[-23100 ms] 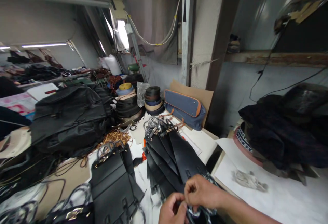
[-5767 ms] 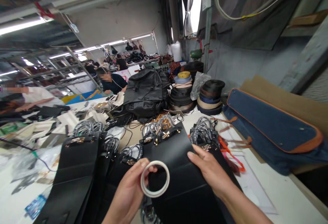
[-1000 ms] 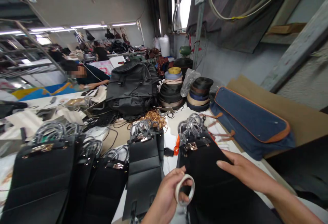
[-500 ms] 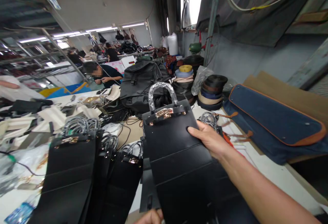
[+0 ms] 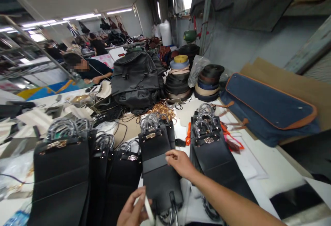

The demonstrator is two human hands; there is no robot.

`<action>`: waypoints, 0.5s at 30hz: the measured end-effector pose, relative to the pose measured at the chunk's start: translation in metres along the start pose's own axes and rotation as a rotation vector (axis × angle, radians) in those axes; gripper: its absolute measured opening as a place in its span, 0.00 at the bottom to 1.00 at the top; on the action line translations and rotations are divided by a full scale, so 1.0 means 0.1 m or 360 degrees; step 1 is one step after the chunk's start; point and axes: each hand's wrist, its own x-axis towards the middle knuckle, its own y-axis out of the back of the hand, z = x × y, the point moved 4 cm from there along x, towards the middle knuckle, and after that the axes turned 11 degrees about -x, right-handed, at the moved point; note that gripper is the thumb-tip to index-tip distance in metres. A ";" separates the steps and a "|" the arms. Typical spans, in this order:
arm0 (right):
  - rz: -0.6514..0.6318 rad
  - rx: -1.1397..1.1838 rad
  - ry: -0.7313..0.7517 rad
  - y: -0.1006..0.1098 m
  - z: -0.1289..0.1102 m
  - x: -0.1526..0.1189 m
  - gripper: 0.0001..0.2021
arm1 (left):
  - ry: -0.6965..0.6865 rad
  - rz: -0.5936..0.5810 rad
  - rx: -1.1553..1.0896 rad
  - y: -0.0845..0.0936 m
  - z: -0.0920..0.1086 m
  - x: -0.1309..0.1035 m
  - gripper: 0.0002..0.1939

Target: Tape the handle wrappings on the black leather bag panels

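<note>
My right hand (image 5: 180,163) rests on the right edge of a black leather bag panel (image 5: 159,170) with a plastic-wrapped handle and gold clasp, lying on the middle stack. My left hand (image 5: 134,211) is at the bottom edge, pinching a white roll of tape (image 5: 148,209), seen edge-on. To the right lies another stack of black panels (image 5: 217,160) with wrapped handles. More black panels (image 5: 62,174) lie to the left.
A black backpack (image 5: 136,79), stacked rolls of webbing (image 5: 178,81) and a blue bag with orange trim (image 5: 269,110) stand behind on the white table (image 5: 269,170). Cords and orange strips lie about. A person in dark clothes (image 5: 88,70) sits at the far left table.
My right hand has brought the raised black panel down onto the middle stack. My left hand with the tape roll has come back into view at the bottom.
</note>
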 end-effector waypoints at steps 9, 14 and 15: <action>0.0015 -0.0011 0.0099 0.70 -0.21 -0.82 0.08 | 0.0015 -0.0729 -0.0197 -1.46 -0.34 -0.09 0.12; 0.0217 0.0135 0.0047 1.09 -0.14 -0.98 0.07 | -0.0070 -0.0908 0.0135 -1.80 -0.50 -0.17 0.16; 0.0223 0.0182 0.0030 1.15 -0.12 -1.00 0.07 | -0.0072 -0.0923 0.0187 -1.85 -0.53 -0.20 0.18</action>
